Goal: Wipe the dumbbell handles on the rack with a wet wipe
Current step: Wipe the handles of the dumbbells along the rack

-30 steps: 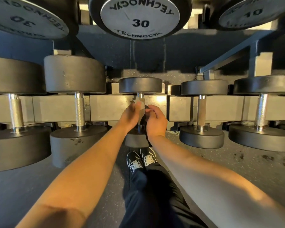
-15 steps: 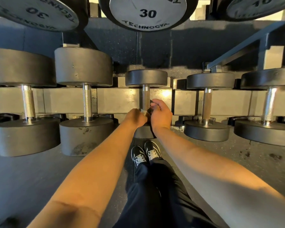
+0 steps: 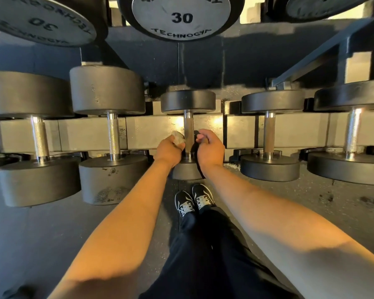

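While left hand [image 3: 169, 150] grips wipe [image 3: 178, 137].

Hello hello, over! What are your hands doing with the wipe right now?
Left hand grips crumpled wet wipe, beside middle dumbbell handle. Right hand curled, empty, on its other side. Handle bare, nothing blocking.

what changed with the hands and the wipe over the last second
The left hand came off the middle dumbbell handle and now holds the balled wet wipe just left of it. The right hand let go too and sits curled beside it. The dumbbells stayed on the rack.
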The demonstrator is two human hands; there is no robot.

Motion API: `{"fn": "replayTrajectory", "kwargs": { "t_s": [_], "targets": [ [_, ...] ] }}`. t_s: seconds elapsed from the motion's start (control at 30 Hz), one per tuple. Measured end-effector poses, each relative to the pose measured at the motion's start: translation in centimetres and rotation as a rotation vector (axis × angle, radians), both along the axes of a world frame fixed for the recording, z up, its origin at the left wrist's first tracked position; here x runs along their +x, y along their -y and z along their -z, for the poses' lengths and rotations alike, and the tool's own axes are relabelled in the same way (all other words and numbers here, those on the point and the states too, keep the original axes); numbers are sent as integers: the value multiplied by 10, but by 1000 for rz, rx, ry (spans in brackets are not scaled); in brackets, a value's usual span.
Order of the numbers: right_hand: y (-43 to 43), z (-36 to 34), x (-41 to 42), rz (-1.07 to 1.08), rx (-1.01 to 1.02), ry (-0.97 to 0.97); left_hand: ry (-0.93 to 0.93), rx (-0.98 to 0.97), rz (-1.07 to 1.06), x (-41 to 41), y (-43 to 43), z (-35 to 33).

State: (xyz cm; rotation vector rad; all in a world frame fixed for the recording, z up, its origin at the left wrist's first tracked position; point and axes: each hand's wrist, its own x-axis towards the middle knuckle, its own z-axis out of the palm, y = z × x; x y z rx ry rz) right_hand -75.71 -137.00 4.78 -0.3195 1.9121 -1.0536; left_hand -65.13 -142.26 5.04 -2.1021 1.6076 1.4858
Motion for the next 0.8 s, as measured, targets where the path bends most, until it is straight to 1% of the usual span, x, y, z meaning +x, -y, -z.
{"fn": "replayTrajectory", "kwargs": {
  "t_s": [0.03,0.07,0.13,0.2,0.3,0.37,0.43,0.53,0.6,0.63,0.73,0.77,0.8],
  "targets": [
    [1,0,-1,-6,-7,-6,-82,10,-3,1,0,1],
    [1,0,-1,-12,-12,-20,-122,14,15,2,1,1],
    [2,1,-2,-17,-22,-51,-150,30,49,3,-1,2],
    [2,2,-2,-19,-23,-65,-140,88,106,-1,1,-1],
    [2,3,-2,-29,-23,-76,-88,136,277,-9,7,-7],
    [2,2,-2,-41,-13,-83,-85,143,253,-11,6,-9],
    [2,2,-1,-23,-3,-87,-104,141,181,-7,3,-5],
    [2,3,0,-22,-1,-100,-88,84,122,-1,-2,-1],
    [3,3,-1,-39,-2,-97,-104,-7,30,-1,-5,-1],
    [3,4,-1,-50,-2,-91,-147,-83,-38,-2,-5,-2],
    [6,5,0,-55,-9,-70,-294,-405,-169,-12,3,-9],
    [6,5,1,-41,-15,-60,-290,-486,-181,-19,7,-9],
    [6,5,1,-25,-25,-52,-281,-528,-198,-28,10,-9]
  ]
}}
